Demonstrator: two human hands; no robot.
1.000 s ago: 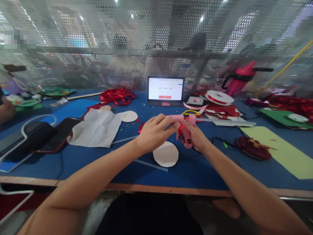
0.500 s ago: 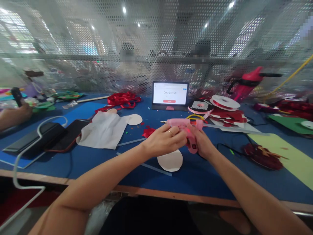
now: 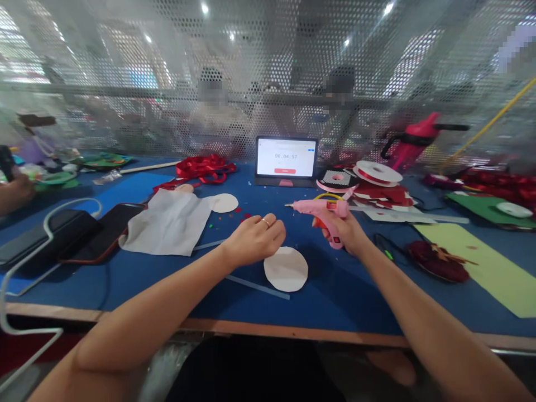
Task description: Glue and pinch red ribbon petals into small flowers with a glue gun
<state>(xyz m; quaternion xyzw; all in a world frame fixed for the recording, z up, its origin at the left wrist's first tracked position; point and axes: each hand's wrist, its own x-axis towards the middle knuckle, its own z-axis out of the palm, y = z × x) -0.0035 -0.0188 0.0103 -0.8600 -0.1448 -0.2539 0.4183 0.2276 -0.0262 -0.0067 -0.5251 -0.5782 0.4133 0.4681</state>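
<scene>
My right hand [image 3: 345,230] is wrapped round the grip of a pink hot glue gun [image 3: 320,207], its metal nozzle pointing left above the table. A clear glue stick [image 3: 402,214] reaches out behind the gun. My left hand [image 3: 259,237] hovers to the left with curled fingers; whatever they may hold is hidden. Just below it lies a cream round disc [image 3: 286,269] on the blue tabletop [image 3: 335,304]. Small red scraps [image 3: 247,215] show behind my left hand. A loose clear glue stick [image 3: 262,287] rests beside the disc, partly under my forearm.
A tablet [image 3: 286,159] showing a timer stands at the back. White cloth [image 3: 170,223], a phone [image 3: 103,231] and a second disc [image 3: 225,202] lie left. Ribbon spools [image 3: 378,173], yellow sheet [image 3: 481,268] and dark red bundle [image 3: 435,261] are right. Another person's hand [image 3: 17,192] is far left.
My left hand has come off the glue gun and moved left and slightly down, above the disc's upper left. The right hand still holds the gun. The view has shifted slightly.
</scene>
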